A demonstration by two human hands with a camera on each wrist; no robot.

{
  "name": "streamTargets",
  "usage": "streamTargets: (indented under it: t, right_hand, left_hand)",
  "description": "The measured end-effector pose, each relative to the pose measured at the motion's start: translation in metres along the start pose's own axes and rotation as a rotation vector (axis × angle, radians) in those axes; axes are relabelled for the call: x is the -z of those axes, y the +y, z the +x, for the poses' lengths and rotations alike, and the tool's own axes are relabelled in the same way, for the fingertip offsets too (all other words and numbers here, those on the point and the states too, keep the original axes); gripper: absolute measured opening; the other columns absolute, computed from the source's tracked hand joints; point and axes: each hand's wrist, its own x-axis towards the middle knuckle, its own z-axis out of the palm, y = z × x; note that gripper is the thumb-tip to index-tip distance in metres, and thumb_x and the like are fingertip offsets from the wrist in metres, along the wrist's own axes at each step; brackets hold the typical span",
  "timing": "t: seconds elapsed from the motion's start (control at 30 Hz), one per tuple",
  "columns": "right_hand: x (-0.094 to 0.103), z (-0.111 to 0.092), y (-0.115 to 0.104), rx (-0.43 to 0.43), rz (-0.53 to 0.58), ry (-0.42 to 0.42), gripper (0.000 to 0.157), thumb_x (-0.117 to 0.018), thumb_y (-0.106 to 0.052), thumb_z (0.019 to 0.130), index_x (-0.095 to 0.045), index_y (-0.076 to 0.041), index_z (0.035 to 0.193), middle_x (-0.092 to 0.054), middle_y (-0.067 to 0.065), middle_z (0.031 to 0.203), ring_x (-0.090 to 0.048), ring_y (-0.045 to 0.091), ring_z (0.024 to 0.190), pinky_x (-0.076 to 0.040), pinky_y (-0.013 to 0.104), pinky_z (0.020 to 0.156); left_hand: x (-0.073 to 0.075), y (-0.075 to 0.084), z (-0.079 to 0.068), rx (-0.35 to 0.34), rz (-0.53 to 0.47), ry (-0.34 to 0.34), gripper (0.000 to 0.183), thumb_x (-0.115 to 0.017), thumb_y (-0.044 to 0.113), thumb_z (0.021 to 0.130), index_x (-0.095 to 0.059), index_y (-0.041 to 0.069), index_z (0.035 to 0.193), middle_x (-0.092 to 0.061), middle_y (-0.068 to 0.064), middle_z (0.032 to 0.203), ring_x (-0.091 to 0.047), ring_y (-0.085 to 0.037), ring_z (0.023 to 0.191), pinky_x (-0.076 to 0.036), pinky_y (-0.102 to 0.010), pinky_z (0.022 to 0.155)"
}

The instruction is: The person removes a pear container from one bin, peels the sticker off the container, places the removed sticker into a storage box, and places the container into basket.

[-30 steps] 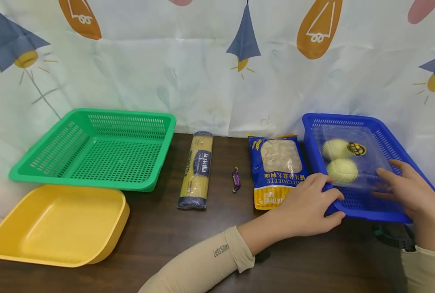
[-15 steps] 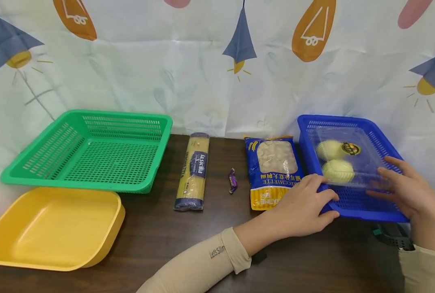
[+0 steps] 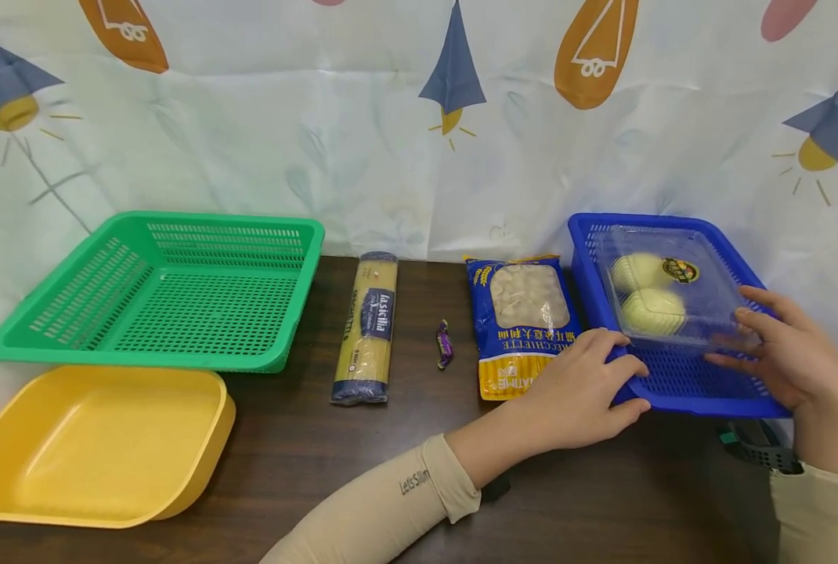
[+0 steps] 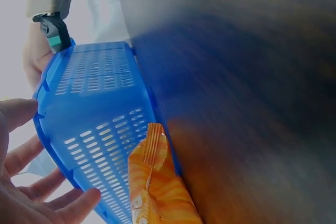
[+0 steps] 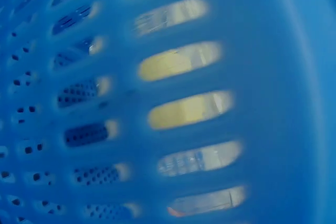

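In the head view, my left hand point(image 3: 588, 392) grips the near left corner of a blue plastic basket point(image 3: 701, 406), fingers over the rim; the left wrist view shows its fingertips along that rim point(image 4: 63, 171). A clear plastic clamshell box point(image 3: 708, 290) sits tilted inside, holding two pale yellow-green rounded items point(image 3: 651, 311) under a dark round label. My right hand point(image 3: 796, 356) pinches the box's near right edge, some fingers partly seen through the plastic. In the right wrist view, basket slots point(image 5: 191, 111) fill the frame and the hand is hidden.
Left of the basket lie a blue-and-yellow orecchiette bag point(image 3: 521, 333), touching or nearly touching it, a purple wrapped candy point(image 3: 444, 345) and a spaghetti pack point(image 3: 367, 333). A green basket point(image 3: 278, 362) and a yellow tub point(image 3: 214, 439) stand at the left. A printed cloth point(image 3: 363, 157) hangs behind.
The clear box has risen slightly within the blue basket, with my right hand at its edge. My left hand keeps its grip on the rim. The head view has shifted a little.
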Motion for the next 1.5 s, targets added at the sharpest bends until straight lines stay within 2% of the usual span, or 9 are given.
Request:
streamTargets:
  t: [0.07, 0.17, 0.27, 0.47, 0.67, 0.9, 1.17, 1.27, 1.5]
  right_hand:
    - [-0.001, -0.001, -0.003, 0.010, -0.006, 0.001, 0.054, -0.048, -0.021, 0.118, -0.023, -0.029, 0.165, -0.046, 0.003, 0.116, -0.074, 0.007, 0.087, -0.066, 0.032, 0.066]
    - [-0.001, -0.002, -0.008, 0.012, -0.027, 0.006, 0.065, -0.047, -0.022, 0.118, -0.013, -0.026, 0.174, -0.045, 0.005, 0.111, -0.073, 0.006, 0.086, -0.065, 0.031, 0.065]
    - [-0.001, -0.004, -0.012, 0.027, -0.050, 0.001, 0.064, -0.047, -0.021, 0.119, -0.013, -0.026, 0.173, -0.046, 0.007, 0.103, -0.073, 0.005, 0.086, -0.065, 0.030, 0.064]
    - [0.003, -0.010, -0.015, 0.114, 0.003, -0.038, 0.034, -0.048, -0.013, 0.118, -0.037, -0.031, 0.145, -0.054, 0.005, 0.087, -0.075, 0.004, 0.090, -0.063, 0.028, 0.066]
    - [0.001, -0.023, -0.018, 0.178, 0.083, -0.048, 0.032, -0.045, -0.006, 0.118, -0.043, -0.028, 0.141, -0.061, 0.002, 0.090, -0.075, 0.006, 0.092, -0.062, 0.027, 0.065]
    - [-0.004, -0.034, -0.023, 0.231, 0.141, -0.021, 0.026, -0.045, -0.005, 0.117, -0.043, -0.019, 0.138, -0.060, -0.003, 0.107, -0.078, 0.009, 0.093, -0.064, 0.029, 0.067]
    - [-0.009, -0.038, -0.028, 0.282, 0.206, -0.061, 0.025, -0.042, -0.001, 0.116, -0.043, -0.012, 0.139, -0.064, 0.001, 0.102, -0.080, 0.014, 0.096, -0.066, 0.032, 0.067]
    - [-0.011, -0.040, -0.030, 0.284, 0.204, -0.077, 0.025, -0.042, -0.001, 0.117, -0.042, -0.012, 0.140, -0.064, 0.003, 0.100, -0.079, 0.014, 0.098, -0.066, 0.032, 0.068]
    - [-0.014, -0.043, -0.035, 0.316, 0.252, -0.137, 0.028, -0.038, 0.002, 0.116, -0.043, -0.009, 0.141, -0.067, 0.007, 0.104, -0.080, 0.020, 0.099, -0.066, 0.035, 0.069]
  left_hand:
    - [0.000, 0.000, 0.001, 0.001, 0.002, 0.005, 0.037, -0.070, 0.052, 0.105, -0.075, 0.029, 0.133, -0.059, -0.002, 0.148, -0.048, -0.015, 0.143, -0.030, -0.022, 0.125]
    - [0.001, -0.002, 0.001, 0.007, 0.003, -0.001, 0.037, -0.069, 0.052, 0.106, -0.075, 0.029, 0.134, -0.058, -0.002, 0.150, -0.048, -0.016, 0.144, -0.030, -0.022, 0.125]
    - [0.001, -0.004, 0.000, 0.018, -0.006, -0.009, 0.036, -0.068, 0.051, 0.106, -0.074, 0.029, 0.134, -0.058, -0.002, 0.152, -0.047, -0.016, 0.146, -0.029, -0.023, 0.126]
    - [0.001, -0.005, -0.001, 0.029, -0.030, -0.011, 0.035, -0.068, 0.050, 0.106, -0.074, 0.028, 0.133, -0.058, -0.001, 0.152, -0.047, -0.015, 0.147, -0.029, -0.022, 0.125]
    - [0.001, -0.002, -0.001, -0.001, 0.004, 0.010, 0.035, -0.068, 0.050, 0.105, -0.075, 0.028, 0.132, -0.058, 0.000, 0.148, -0.050, -0.015, 0.142, -0.034, -0.022, 0.123]
    - [0.000, 0.004, -0.003, -0.063, 0.081, 0.056, 0.036, -0.067, 0.049, 0.104, -0.075, 0.026, 0.131, -0.061, 0.000, 0.140, -0.052, -0.020, 0.138, -0.030, -0.026, 0.126]
    - [0.000, 0.004, -0.009, -0.089, 0.123, 0.062, 0.036, -0.066, 0.048, 0.105, -0.075, 0.024, 0.130, -0.062, 0.001, 0.135, -0.053, -0.022, 0.138, -0.028, -0.029, 0.128]
    - [0.003, 0.001, -0.012, -0.096, 0.093, 0.038, 0.037, -0.065, 0.046, 0.106, -0.075, 0.024, 0.133, -0.062, -0.002, 0.140, -0.052, -0.023, 0.140, -0.028, -0.028, 0.128]
    - [0.020, -0.029, -0.026, -0.090, -0.142, -0.066, 0.046, -0.068, 0.041, 0.108, -0.069, 0.021, 0.149, -0.052, -0.011, 0.161, -0.037, -0.029, 0.159, -0.019, -0.030, 0.131]
